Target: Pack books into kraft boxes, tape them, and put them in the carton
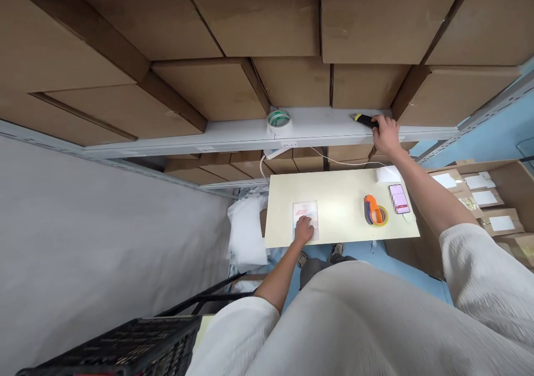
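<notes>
Head view: right hand (387, 134) extends upper right, gripping a cutter (365, 120); left hand (304, 230) (unclenched) lies atop a flat packet (301, 206), lower centre.

The left hand (304, 229) covers the near part of the flat packet (306, 208), whose printing is too blurred to read. The right hand (386, 133) hides the right end of the black cutter (367, 121). The left side of the phone (400, 198) is pixelated. The shelf label (289, 144) is too small to read. The frame cuts off the upper cartons (267, 14), the near left crate (158, 340) and the open box (511, 187) at right.
</notes>
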`<action>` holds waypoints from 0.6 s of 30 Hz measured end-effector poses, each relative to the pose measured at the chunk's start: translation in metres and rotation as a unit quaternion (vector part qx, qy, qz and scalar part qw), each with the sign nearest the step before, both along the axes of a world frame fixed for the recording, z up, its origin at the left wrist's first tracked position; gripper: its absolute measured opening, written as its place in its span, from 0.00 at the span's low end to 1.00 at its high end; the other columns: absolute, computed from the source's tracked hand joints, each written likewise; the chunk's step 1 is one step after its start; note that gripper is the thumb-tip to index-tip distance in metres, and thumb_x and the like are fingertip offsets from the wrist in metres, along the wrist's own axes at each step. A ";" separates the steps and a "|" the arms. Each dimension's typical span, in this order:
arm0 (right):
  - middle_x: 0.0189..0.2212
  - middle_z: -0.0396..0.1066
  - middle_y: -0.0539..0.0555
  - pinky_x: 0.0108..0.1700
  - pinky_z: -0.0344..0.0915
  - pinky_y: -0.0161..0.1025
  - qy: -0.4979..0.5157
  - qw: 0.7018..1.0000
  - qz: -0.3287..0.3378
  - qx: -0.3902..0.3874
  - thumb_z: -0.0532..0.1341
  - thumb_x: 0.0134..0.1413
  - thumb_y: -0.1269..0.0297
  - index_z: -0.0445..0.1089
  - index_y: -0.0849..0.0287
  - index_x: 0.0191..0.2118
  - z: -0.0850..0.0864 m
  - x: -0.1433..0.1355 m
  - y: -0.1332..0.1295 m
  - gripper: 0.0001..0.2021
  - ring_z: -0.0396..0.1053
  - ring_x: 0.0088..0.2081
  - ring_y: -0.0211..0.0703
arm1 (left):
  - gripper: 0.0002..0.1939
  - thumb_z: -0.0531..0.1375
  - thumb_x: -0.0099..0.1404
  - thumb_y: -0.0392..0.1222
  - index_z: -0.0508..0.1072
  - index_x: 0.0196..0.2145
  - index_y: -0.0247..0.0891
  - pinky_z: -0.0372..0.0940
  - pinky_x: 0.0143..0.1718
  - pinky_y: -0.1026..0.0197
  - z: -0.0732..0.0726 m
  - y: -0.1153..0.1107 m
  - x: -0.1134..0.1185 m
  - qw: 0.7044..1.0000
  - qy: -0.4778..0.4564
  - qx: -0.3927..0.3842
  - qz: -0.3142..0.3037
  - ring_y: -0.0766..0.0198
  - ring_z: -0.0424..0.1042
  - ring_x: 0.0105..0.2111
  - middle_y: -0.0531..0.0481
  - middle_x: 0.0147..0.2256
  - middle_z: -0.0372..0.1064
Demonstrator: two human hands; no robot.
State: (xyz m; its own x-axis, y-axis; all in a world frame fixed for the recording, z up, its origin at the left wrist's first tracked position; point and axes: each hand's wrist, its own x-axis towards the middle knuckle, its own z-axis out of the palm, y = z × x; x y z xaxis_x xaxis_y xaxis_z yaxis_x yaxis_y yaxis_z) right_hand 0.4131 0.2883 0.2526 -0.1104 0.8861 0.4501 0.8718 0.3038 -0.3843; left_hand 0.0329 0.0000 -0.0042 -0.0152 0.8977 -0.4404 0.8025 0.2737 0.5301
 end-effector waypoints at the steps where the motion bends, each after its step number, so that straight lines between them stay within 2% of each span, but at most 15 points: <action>1: 0.54 0.72 0.65 0.63 0.60 0.67 0.001 1.000 0.001 -0.003 0.53 0.69 0.59 0.68 0.54 0.59 -0.002 0.000 0.002 0.18 0.64 0.57 0.67 | 0.24 0.60 0.62 0.32 0.78 0.55 0.40 0.63 0.69 0.44 0.000 0.001 0.000 1.000 -0.002 -0.002 0.003 0.45 0.68 0.66 0.37 0.64 0.69; 8: 0.62 0.68 0.66 0.68 0.55 0.70 -0.019 1.000 0.014 0.019 0.52 0.72 0.58 0.67 0.53 0.61 -0.004 -0.002 -0.003 0.18 0.62 0.64 0.68 | 0.24 0.61 0.62 0.34 0.78 0.56 0.40 0.63 0.69 0.44 -0.002 0.000 -0.002 1.000 -0.004 -0.014 0.009 0.45 0.68 0.66 0.37 0.66 0.68; 14: 0.65 0.67 0.63 0.67 0.56 0.69 -0.010 0.997 0.069 0.027 0.52 0.73 0.59 0.70 0.50 0.58 0.004 -0.028 -0.047 0.15 0.63 0.67 0.66 | 0.23 0.61 0.62 0.33 0.79 0.54 0.40 0.61 0.72 0.42 -0.004 0.000 -0.006 1.000 -0.016 0.004 -0.004 0.45 0.69 0.66 0.39 0.63 0.71; 16: 0.64 0.69 0.63 0.67 0.59 0.67 0.019 0.995 0.093 0.011 0.52 0.73 0.61 0.72 0.51 0.57 -0.004 -0.043 -0.067 0.15 0.64 0.66 0.64 | 0.23 0.60 0.62 0.33 0.79 0.54 0.41 0.61 0.73 0.41 -0.004 0.000 -0.007 0.999 -0.033 0.015 -0.007 0.45 0.69 0.66 0.39 0.62 0.73; 18: 0.61 0.72 0.63 0.66 0.61 0.65 0.069 0.991 0.114 -0.020 0.52 0.72 0.62 0.73 0.52 0.56 -0.024 -0.062 -0.091 0.15 0.67 0.64 0.62 | 0.24 0.59 0.62 0.32 0.79 0.55 0.41 0.61 0.73 0.40 -0.004 -0.001 -0.008 0.998 -0.056 0.028 -0.010 0.46 0.68 0.67 0.40 0.60 0.75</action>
State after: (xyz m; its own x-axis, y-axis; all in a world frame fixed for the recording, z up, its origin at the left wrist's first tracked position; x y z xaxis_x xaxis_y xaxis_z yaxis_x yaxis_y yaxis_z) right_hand 0.3510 0.1971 0.2289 -0.2497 0.8625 0.4402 0.7198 0.4694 -0.5114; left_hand 0.0247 -0.0011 -0.0081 0.0493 0.9202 -0.3883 0.7421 0.2264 0.6308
